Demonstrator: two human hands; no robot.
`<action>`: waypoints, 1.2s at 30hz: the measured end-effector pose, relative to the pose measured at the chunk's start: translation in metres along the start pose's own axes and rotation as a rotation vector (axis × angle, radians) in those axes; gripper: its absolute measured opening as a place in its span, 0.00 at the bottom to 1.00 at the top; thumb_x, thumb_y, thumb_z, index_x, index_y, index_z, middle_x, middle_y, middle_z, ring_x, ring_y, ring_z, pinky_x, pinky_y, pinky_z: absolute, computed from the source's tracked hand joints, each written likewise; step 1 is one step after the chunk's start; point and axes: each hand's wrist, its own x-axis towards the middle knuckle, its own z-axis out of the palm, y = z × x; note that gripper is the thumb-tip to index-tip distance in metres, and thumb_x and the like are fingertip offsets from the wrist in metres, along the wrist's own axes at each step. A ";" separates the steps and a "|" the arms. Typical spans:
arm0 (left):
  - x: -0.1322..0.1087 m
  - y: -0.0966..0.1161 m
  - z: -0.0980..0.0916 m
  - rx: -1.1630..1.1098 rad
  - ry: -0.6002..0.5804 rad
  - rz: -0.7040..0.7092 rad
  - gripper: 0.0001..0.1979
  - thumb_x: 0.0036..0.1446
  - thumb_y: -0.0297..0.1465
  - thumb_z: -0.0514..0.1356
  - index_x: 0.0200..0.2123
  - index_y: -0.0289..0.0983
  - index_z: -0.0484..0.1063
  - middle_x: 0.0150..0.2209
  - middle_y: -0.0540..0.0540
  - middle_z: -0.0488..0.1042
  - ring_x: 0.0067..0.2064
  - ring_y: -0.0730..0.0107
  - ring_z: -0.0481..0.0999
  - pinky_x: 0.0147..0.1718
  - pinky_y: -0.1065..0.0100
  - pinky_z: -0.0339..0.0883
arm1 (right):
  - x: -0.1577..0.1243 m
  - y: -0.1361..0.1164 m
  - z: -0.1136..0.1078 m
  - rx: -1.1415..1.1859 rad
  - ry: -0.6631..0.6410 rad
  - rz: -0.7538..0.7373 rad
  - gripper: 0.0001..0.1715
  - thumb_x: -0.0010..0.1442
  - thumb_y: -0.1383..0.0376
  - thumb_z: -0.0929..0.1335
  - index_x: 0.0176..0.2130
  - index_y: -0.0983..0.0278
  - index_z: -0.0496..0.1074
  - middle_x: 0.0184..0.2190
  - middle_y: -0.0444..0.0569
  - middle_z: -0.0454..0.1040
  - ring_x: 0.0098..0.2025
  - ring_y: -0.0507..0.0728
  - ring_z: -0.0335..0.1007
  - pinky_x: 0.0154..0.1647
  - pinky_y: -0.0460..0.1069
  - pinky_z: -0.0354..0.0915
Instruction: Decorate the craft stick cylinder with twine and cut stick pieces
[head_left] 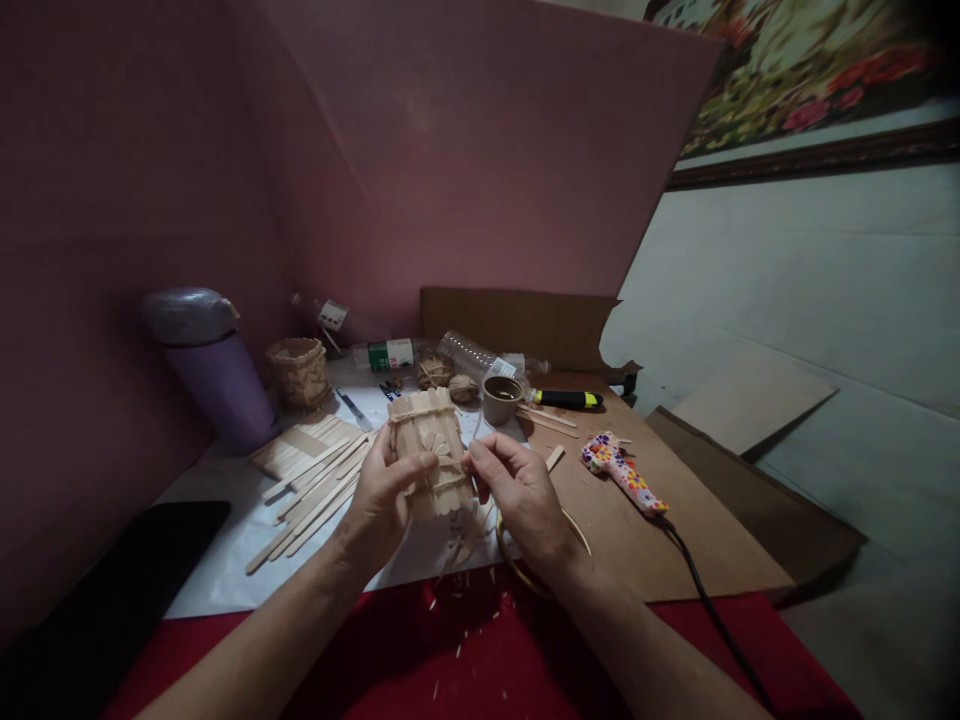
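Observation:
My left hand (390, 480) is closed around the edge of a craft-stick piece (424, 420), its thumb pressed on the front. Pale sticks stand side by side in it, with twine bands near top and bottom and a small petal-like decoration (435, 447) in the middle. At the right edge of the piece, my right hand (521, 490) pinches with thumb and forefinger. A thin pale strand (478, 420) rises from those fingertips; its lower end is hidden. Loose craft sticks (315, 505) lie left of my left hand.
A floral glue gun (619, 470) with a black cord lies on cardboard (697, 545) at right. Behind my hands are a small cup (502, 400), twine balls (435, 372), plastic bottles (472, 352) and a yellow-black cutter (566, 399). A purple tumbler (221, 380) and woven pot (298, 372) stand left.

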 end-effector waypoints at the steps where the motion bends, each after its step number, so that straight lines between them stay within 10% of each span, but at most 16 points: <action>1: 0.000 0.000 0.000 -0.010 -0.010 -0.005 0.29 0.41 0.30 0.68 0.49 0.36 0.65 0.39 0.41 0.78 0.36 0.58 0.79 0.34 0.59 0.75 | 0.000 0.000 0.000 -0.010 -0.003 -0.006 0.19 0.58 0.52 0.67 0.26 0.64 0.69 0.21 0.41 0.63 0.25 0.50 0.55 0.27 0.47 0.55; 20: 0.003 0.006 -0.015 -0.262 -0.157 -0.284 0.20 0.44 0.30 0.64 0.43 0.32 0.75 0.33 0.40 0.81 0.33 0.58 0.81 0.28 0.65 0.75 | -0.011 0.007 0.004 -0.071 0.085 -0.144 0.18 0.65 0.54 0.64 0.29 0.62 0.69 0.24 0.42 0.63 0.28 0.52 0.58 0.30 0.47 0.56; 36: 0.003 -0.001 -0.008 -0.009 -0.052 0.013 0.28 0.39 0.29 0.69 0.47 0.37 0.69 0.37 0.44 0.78 0.35 0.62 0.78 0.35 0.64 0.72 | -0.013 0.009 0.009 -0.262 0.075 -0.212 0.10 0.60 0.59 0.70 0.31 0.62 0.69 0.27 0.43 0.67 0.29 0.53 0.63 0.31 0.48 0.61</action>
